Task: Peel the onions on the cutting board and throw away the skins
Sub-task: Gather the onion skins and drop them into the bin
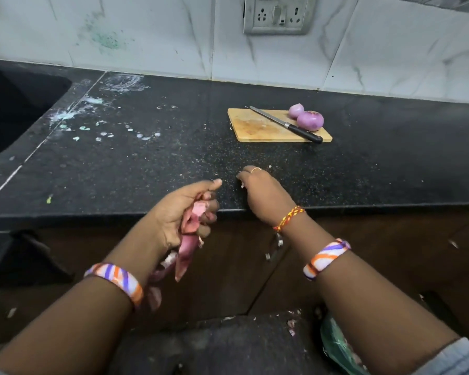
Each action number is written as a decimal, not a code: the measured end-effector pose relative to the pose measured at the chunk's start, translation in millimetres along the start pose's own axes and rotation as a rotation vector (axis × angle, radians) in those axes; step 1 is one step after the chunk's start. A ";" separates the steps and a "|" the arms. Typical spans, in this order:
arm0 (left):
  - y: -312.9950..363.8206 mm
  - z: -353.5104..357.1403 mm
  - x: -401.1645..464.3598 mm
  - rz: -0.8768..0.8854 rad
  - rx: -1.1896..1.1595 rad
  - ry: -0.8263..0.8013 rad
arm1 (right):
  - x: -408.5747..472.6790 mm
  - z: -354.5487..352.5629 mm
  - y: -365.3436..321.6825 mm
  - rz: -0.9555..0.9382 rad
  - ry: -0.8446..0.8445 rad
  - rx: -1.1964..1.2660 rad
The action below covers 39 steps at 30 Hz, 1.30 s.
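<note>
Orange-purple-white bands [117, 280] both forearms; red-yellow thread [289, 218] on R wrist; ring [256, 170] on R finger.

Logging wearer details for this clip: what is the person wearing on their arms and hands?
Both forearms carry a white band with orange and purple stripes. The right wrist has a red-and-yellow braided thread. The right hand wears a thin ring; the left hand shows no jewellery. A grey sleeve edge shows at the lower right.

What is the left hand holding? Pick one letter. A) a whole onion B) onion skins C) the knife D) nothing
B: the left hand grips a bunch of pink onion skins at the counter's edge, while the knife and both onions lie on the board.
</note>
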<state>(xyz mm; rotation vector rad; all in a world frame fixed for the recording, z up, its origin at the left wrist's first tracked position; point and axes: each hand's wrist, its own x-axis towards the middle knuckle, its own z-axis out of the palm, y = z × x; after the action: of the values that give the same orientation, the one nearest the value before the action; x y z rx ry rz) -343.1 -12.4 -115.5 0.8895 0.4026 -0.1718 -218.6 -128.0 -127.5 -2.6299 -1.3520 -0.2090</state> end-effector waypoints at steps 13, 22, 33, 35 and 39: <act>-92.3 17.9 55.0 -0.152 -0.144 0.217 | -58.8 3.6 -5.6 -0.131 0.211 0.100; -89.6 28.1 54.6 -0.108 -0.096 0.216 | -88.8 4.7 -19.6 0.236 0.150 0.560; -106.0 24.2 52.7 -0.141 -0.350 0.178 | -100.7 17.9 -23.0 -0.106 -0.286 -0.027; -108.0 21.2 54.2 -0.150 -0.381 0.180 | -105.8 20.4 -26.8 -0.178 -0.318 -0.042; -103.2 24.4 55.5 -0.138 -0.347 0.185 | -104.1 14.0 -31.6 0.026 -0.063 0.280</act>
<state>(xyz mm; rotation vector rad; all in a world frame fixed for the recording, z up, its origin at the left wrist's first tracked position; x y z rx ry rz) -317.9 -94.6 -198.8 0.5362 0.6457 -0.1414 -303.9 -189.1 -159.5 -2.4364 -1.2613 0.0632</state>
